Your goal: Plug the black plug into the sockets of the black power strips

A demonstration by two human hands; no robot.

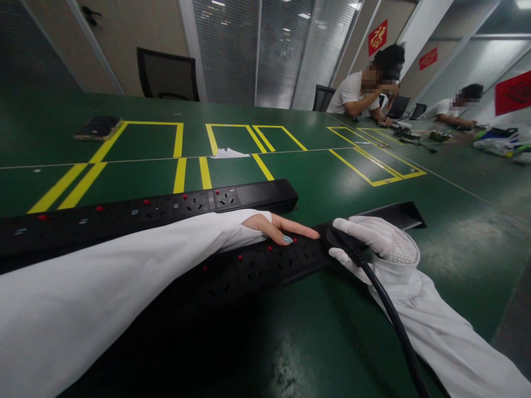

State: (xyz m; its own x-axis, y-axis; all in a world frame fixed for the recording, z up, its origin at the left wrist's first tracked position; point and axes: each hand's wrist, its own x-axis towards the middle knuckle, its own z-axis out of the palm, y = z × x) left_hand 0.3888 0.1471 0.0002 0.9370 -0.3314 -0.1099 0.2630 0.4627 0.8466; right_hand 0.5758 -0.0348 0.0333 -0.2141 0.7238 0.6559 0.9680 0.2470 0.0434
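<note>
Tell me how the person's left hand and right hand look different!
The left hand shows bare fingers, but the right hand wears a white glove. The left hand stretches over the near power strip, while the right hand grips a black plug. Both arms have white sleeves.

An office-like workroom: yellow tape (178,141) marks the green desk (456,237), a chair (168,72) stands behind the desk, blinds (226,52) line the wall beyond it, and people (346,94) sit along its far right.
</note>
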